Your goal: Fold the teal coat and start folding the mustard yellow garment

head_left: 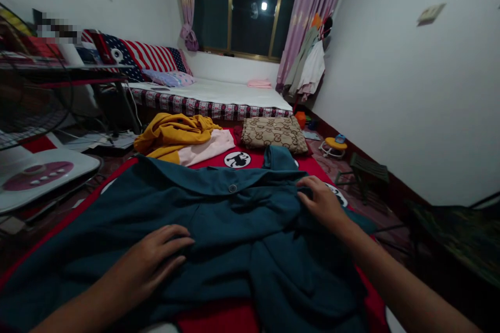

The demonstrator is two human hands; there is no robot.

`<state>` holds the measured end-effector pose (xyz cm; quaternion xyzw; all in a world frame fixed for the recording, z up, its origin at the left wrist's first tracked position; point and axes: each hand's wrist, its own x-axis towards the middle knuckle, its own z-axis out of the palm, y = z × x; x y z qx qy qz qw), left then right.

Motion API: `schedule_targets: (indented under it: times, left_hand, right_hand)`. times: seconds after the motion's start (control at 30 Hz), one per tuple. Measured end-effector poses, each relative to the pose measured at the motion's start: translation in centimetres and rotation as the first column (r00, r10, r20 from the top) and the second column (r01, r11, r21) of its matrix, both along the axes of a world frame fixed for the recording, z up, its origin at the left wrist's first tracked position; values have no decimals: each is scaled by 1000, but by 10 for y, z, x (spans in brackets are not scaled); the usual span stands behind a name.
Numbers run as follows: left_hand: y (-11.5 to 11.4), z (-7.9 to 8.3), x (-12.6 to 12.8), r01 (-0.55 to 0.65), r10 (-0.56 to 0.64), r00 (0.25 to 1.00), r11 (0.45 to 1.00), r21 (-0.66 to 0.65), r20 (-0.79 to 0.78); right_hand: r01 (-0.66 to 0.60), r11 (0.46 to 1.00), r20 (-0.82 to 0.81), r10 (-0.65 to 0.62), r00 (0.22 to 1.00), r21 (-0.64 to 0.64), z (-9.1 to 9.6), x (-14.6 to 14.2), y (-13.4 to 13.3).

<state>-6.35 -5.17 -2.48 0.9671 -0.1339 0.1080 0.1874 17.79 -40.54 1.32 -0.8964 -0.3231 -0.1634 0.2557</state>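
Note:
A dark teal garment point(219, 239) with one round button point(233, 188) lies spread and creased before me; its exact kind I cannot make out. My left hand point(164, 250) rests on its lower left part, fingers stretched out and slightly apart, gripping nothing. At the upper right, my right hand point(322, 200) has its fingers bent and its thumb close to them, with a fold of the teal cloth between. A narrow strip of the same cloth sticks up past the top edge. Beneath lies a red cover point(207, 317) with round black-and-white prints.
Beyond the garment lie yellow clothing point(175, 132), a pale pink cloth point(209, 148) and a folded brown patterned cloth point(273, 133). A fan point(39, 171) stands left. On the right are a small yellow stool point(335, 143) and a folding stool point(369, 169). A bed point(222, 93) stands under the window.

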Motion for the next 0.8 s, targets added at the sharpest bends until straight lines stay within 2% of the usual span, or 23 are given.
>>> schedule_targets:
  times: [0.1, 0.17, 0.23, 0.3, 0.37, 0.47, 0.53, 0.6, 0.67, 0.73, 0.8]
  left_hand:
    - [-36, 0, 2, 119, -119, 993, 992, -38, 3]
    - [-58, -4, 6, 199, -199, 980, 980, -25, 10]
    - [-75, -9, 9, 252, -252, 967, 968, 1, 31]
    - [-85, -12, 12, 271, -273, 961, 962, 40, 51]
    - [-90, -15, 13, 260, -265, 962, 962, 85, 65]
    - [-94, -19, 15, 217, -228, 970, 969, 116, 85]
    - [-96, -20, 17, 187, -198, 975, 976, 110, 99]
    - [-98, -19, 17, 180, -189, 975, 980, 81, 114]
    - [-97, -13, 14, 202, -202, 972, 979, 16, 116]
    - [-92, -1, 8, 218, -210, 974, 971, -98, 87]
    - [-83, 14, -1, 210, -210, 977, 950, -231, 26]
  right_hand:
    - [58, 998, 36, -59, 998, 21, 1, -17, -38]
    - [67, 995, 23, -68, 997, 72, 2, -41, -53]
    - [50, 996, -49, -47, 998, 70, 3, -71, -63]
    - [-24, 1000, -154, 21, 988, -16, 3, -103, -71]
    - [-150, 978, -209, 117, 971, -146, 0, -130, -77]
    - [-282, 919, -121, 258, 959, -276, -19, -154, -77]
    - [-231, 929, -11, 238, 971, -290, -37, -160, -69]
    - [-151, 948, 63, 175, 983, -279, -51, -160, -61]
    - [-139, 960, 61, 158, 986, -244, -54, -157, -59]
    - [-176, 978, -5, 176, 984, -108, -43, -152, -64]
    - [-169, 979, -79, 178, 981, 110, -23, -150, -74]
